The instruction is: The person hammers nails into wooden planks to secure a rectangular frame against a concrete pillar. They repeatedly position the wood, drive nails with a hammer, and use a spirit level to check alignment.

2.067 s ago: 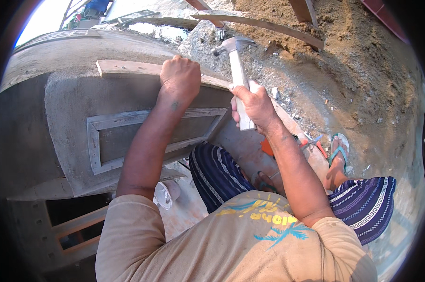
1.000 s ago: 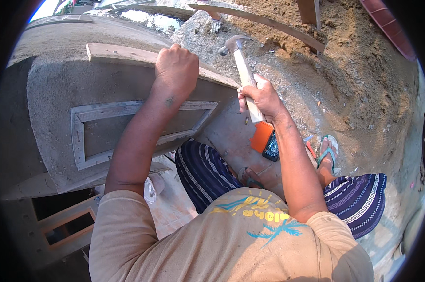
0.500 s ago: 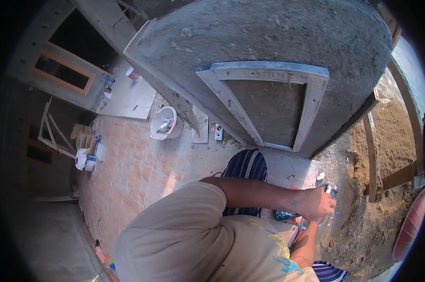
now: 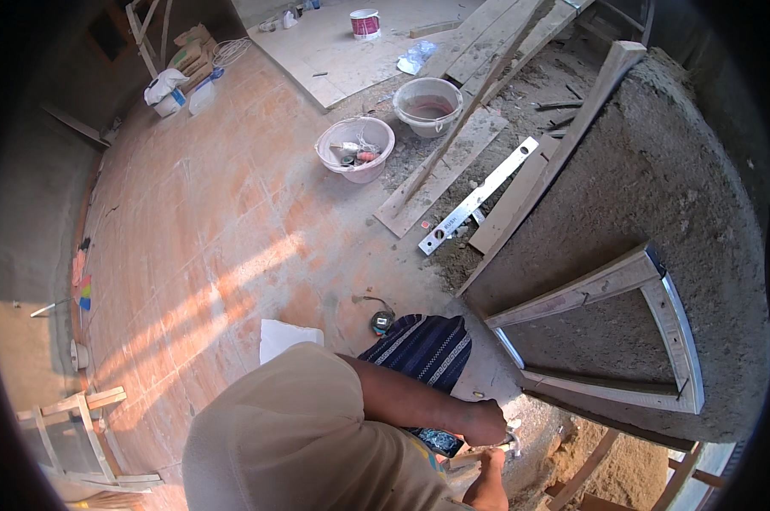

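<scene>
My left hand [image 4: 485,423] is closed, its forearm reaching across from the left shoulder; whatever its fingers hold is hidden. Just below it, my right hand [image 4: 490,477] is also closed, its grip hard to make out. A light wooden strip [image 4: 465,461] shows at the fingers of the right hand. Beside both hands is a small grey metal piece [image 4: 515,443]. A dark, shiny blue packet [image 4: 439,441] lies under my left forearm. Striped dark blue cloth [image 4: 428,349] covers my knee, and a tape measure [image 4: 382,321] rests on the floor behind it.
A wooden frame [image 4: 683,336] leans on the rough cement wall [image 4: 700,179] at right. A spirit level [image 4: 479,196] lies by planks. Two pale tubs [image 4: 357,173] stand on the dusty tiles. Sand [image 4: 628,467] is piled at lower right; a white board [image 4: 287,338] lies near my shoulder.
The view has swung left, bringing the tape measure, spirit level and second tub into sight. My hands stay close together, now lower in the picture.
</scene>
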A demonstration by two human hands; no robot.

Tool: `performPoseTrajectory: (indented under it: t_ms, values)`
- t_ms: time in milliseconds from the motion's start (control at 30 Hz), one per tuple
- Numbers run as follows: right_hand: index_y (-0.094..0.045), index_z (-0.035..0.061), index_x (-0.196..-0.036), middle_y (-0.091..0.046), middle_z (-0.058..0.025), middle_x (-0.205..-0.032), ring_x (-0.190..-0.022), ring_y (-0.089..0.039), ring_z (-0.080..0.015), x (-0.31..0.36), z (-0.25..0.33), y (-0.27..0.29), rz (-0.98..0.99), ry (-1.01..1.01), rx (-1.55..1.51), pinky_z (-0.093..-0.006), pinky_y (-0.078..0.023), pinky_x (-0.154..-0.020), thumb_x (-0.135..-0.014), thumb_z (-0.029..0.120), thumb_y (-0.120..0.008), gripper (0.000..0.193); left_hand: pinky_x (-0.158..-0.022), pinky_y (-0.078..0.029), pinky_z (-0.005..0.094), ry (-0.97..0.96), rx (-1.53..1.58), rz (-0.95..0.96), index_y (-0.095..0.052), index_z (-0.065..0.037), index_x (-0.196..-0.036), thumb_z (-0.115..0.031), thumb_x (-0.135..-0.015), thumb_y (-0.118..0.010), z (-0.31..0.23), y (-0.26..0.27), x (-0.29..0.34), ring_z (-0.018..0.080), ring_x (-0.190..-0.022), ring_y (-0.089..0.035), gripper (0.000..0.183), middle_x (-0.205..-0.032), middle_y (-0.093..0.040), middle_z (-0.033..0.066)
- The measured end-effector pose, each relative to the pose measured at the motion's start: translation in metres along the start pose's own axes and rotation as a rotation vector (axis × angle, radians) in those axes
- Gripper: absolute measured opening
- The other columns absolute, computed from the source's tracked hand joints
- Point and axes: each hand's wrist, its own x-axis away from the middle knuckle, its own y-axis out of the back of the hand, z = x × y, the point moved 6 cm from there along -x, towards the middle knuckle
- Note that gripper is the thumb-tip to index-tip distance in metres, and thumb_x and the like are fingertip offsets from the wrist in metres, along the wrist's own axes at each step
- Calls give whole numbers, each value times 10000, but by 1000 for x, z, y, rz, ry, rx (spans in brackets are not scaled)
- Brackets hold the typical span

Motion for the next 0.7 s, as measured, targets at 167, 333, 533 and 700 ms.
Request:
performPoseTrajectory:
  t_ms: [167,333,533,700]
  values:
    - [-750,-27,-1023,-752,-247,-976,-909,-756,-372,35,-32,20,80,0,-2,-457,-608,-785,-879,317,-689,377,-720,-589,450,-77,92,-166,-801,-60,-891,-199,-686,-797,-14,4,14,312,-913,-756,249,-942,-780,137]
    - [-750,-28,-1006,-748,-240,-944,-886,-756,-369,71,-82,49,93,-60,19,-464,-609,-771,-885,310,-682,365,-631,-510,443,-76,163,-314,-745,-61,-712,-176,-720,-714,-29,0,33,282,-783,-720,119,-798,-737,115]
    - [-749,-30,-986,-743,-232,-905,-858,-757,-366,94,-96,64,60,-101,3,-473,-610,-756,-893,302,-673,352,-659,-508,442,-162,270,-437,-738,-56,-702,-167,-777,-681,-22,27,69,285,-793,-710,146,-758,-718,104]
    - [-748,-31,-969,-738,-225,-873,-834,-757,-364,102,-78,50,44,-91,-31,-480,-611,-742,-900,295,-666,343,-733,-533,450,-169,324,-334,-738,-28,-787,-172,-815,-673,-15,38,84,309,-864,-697,160,-862,-704,135]
